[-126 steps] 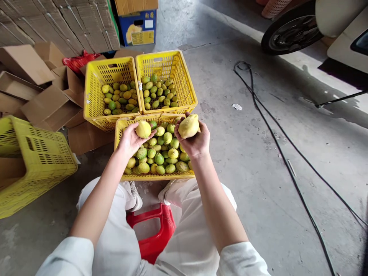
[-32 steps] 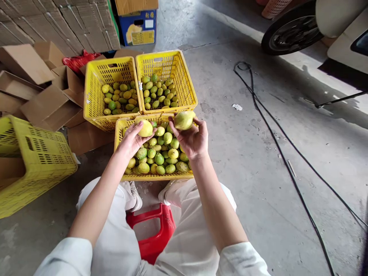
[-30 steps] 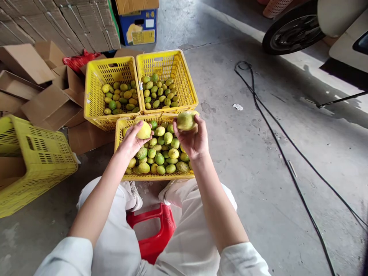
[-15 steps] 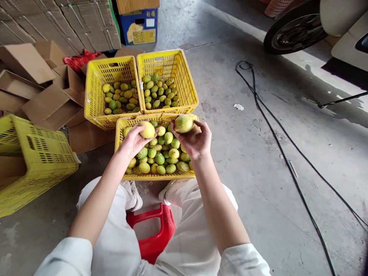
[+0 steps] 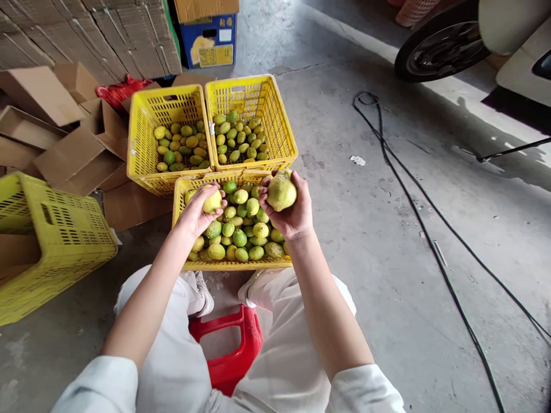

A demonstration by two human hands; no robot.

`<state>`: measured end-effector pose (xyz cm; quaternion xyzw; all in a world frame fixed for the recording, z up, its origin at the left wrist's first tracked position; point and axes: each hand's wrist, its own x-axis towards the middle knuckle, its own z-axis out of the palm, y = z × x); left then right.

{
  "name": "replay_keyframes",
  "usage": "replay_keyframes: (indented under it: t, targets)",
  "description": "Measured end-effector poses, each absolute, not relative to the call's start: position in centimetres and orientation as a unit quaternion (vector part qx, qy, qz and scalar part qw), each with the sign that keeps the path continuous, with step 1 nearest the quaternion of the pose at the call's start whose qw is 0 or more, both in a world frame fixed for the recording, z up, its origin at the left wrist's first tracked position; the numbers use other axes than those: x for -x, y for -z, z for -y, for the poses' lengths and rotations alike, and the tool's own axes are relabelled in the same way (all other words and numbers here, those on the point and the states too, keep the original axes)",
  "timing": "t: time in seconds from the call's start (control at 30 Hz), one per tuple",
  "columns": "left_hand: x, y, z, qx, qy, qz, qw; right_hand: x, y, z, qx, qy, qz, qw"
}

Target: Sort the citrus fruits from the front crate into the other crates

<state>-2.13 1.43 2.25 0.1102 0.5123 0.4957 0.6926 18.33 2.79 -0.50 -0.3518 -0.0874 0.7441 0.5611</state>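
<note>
My left hand (image 5: 196, 212) is closed around a yellow lemon (image 5: 212, 202), above the left part of the near yellow crate (image 5: 232, 265). In my right hand (image 5: 297, 215) sits a larger, pale yellow-green lemon (image 5: 282, 193), gripped by thumb and fingers over the crate's right side. Below both hands, the near crate holds many green and yellow lemons (image 5: 240, 237). Behind it stand two more yellow crates side by side, the back left crate (image 5: 144, 135) and the back right crate (image 5: 279, 123), each with smaller-looking green and yellow lemons inside.
Another yellow crate (image 5: 73, 229) stands at the left, beside a heap of cardboard boxes (image 5: 73, 155). A red stool (image 5: 230, 367) is under me. Black cable (image 5: 424, 229) runs over the floor at right, and a vehicle's wheel (image 5: 443, 46) is at the upper right.
The larger lemon has turned in my right hand, its rounded end now facing me. My left hand has shifted slightly left and down with its lemon. The crates have not moved.
</note>
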Motion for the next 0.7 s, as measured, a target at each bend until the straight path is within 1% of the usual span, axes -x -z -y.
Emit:
replay_keyframes:
  t: [0.23,0.43,0.57,0.7]
  targets:
    - [2.6,-2.1,-1.5,-0.063,-0.493,-0.518,0.696,-18.1,2.7,-3.6,0.383,-0.756,0.043,0.529]
    - [3.4,-1.5,-1.8,0.028,-0.493,-0.550,0.674,-17.9,4.2,-4.1,0.479,-0.719,-0.102,0.494]
    - [3.4,-1.6,-1.7,0.053,-0.475,-0.569,0.670,-18.1,3.5,-4.1,0.496,-0.702,-0.107,0.499]
    - [3.2,-2.1,-1.5,0.061,-0.468,-0.581,0.664,-17.5,1.6,-4.2,0.509,-0.694,-0.144,0.489]
